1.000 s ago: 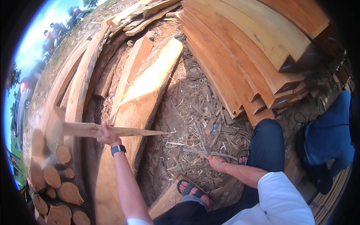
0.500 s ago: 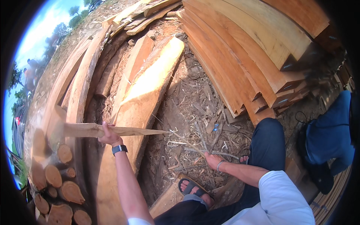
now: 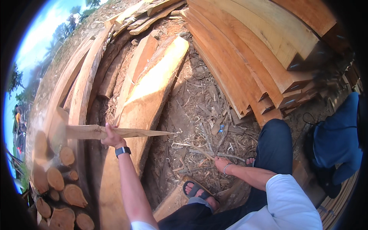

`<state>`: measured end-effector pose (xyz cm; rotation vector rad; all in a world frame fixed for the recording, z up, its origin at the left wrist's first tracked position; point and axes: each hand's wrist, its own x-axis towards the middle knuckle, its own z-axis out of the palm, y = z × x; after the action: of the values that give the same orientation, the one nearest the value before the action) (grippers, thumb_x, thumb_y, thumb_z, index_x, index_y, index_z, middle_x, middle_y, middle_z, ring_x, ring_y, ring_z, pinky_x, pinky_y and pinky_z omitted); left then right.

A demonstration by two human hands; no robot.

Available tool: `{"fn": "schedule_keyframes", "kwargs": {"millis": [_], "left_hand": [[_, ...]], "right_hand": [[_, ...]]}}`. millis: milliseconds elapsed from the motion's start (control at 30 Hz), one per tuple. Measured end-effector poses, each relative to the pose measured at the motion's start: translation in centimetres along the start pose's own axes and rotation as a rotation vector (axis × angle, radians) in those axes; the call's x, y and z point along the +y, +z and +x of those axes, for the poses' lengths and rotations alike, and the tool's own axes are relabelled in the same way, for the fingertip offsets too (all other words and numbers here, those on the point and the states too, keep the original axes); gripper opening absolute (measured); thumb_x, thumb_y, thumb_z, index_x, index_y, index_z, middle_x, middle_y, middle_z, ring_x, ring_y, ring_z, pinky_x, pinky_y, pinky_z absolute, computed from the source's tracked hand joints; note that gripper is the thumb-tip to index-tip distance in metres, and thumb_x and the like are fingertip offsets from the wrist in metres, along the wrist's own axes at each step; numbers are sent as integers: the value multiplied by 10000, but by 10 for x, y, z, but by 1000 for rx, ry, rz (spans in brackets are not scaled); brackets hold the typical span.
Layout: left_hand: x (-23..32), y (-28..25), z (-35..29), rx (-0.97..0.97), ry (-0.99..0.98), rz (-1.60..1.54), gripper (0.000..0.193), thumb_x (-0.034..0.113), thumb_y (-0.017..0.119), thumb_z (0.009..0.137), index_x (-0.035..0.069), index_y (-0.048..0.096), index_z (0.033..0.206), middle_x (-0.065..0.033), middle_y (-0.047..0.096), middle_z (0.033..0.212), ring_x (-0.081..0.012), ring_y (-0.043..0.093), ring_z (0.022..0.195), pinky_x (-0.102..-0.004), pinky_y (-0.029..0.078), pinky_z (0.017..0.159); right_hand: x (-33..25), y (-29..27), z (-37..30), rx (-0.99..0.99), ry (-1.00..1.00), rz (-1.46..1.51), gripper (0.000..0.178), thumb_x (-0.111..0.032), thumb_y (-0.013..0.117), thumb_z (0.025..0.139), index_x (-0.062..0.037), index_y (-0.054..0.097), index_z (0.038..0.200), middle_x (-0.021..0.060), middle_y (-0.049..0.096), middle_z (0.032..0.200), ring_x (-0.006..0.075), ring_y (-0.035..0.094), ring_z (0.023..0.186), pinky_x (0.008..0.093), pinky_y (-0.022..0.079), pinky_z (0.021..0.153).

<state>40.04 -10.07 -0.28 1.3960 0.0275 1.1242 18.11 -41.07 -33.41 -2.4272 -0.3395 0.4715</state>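
Note:
My left hand (image 3: 112, 137) is closed around a flat wooden stake (image 3: 140, 133) that tapers to a point at its right end. The stake lies crosswise over a broad sawn plank (image 3: 143, 101), its wide end resting toward the left. Low and to the right, my right hand (image 3: 222, 165) grips a thin, light brown stick-like thing (image 3: 205, 153). Its far end is smeared against the shavings, so I cannot tell whether a blade is on it. The stick-like thing is apart from the stake's tip.
Stacked reddish beams (image 3: 237, 65) fill the upper right. Cut logs (image 3: 74, 194) lie at the lower left, with long slabs (image 3: 86, 76) above them. Wood shavings and bark (image 3: 191, 103) cover the ground. My sandalled foot (image 3: 199, 193) is below; blue cloth (image 3: 337, 138) hangs at right.
My right hand has moved slightly right and down, drawing the stick-like thing back from the stake's tip. The left hand and the stake stay almost in place.

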Motion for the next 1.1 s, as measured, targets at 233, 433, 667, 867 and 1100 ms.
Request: {"fn": "schedule_keyframes", "kwargs": {"millis": [233,433,667,867,1100], "left_hand": [[4,1,-5,22,-3,26,148,73,658,797,-21,573,720,-90,576,613,-171,569,509,-305,496,515],[-2,-6,-1,15,-7,43,174,79,668,797,-60,566,818,-112,603,687,-181,585,518,-305,507,515],[0,7,-2,-39,22,43,233,81,671,796,-100,554,887,-138,612,725,-193,603,524,-300,517,492],[2,3,-5,1,16,80,258,93,677,795,-115,548,876,-153,609,720,-197,611,524,-306,515,483],[6,9,-5,-18,50,80,274,126,681,794,-116,565,849,-146,610,677,-198,616,521,-303,511,491]], "right_hand": [[-43,-43,4,-148,124,52,399,-57,434,872,76,370,1243,294,646,904,412,655,867,497,524,750],[-37,-23,2,-189,155,-1,416,-62,451,871,71,350,1252,278,650,932,428,648,890,529,513,808],[-12,0,7,-204,225,-14,490,-47,464,858,65,320,1312,291,641,949,433,642,901,548,503,801],[-51,-39,9,-4,110,90,272,-19,495,808,79,435,1054,299,637,815,436,649,798,501,522,702],[-19,0,5,-108,118,-30,357,-31,521,802,85,399,1117,309,634,821,441,647,794,526,518,694]]}}
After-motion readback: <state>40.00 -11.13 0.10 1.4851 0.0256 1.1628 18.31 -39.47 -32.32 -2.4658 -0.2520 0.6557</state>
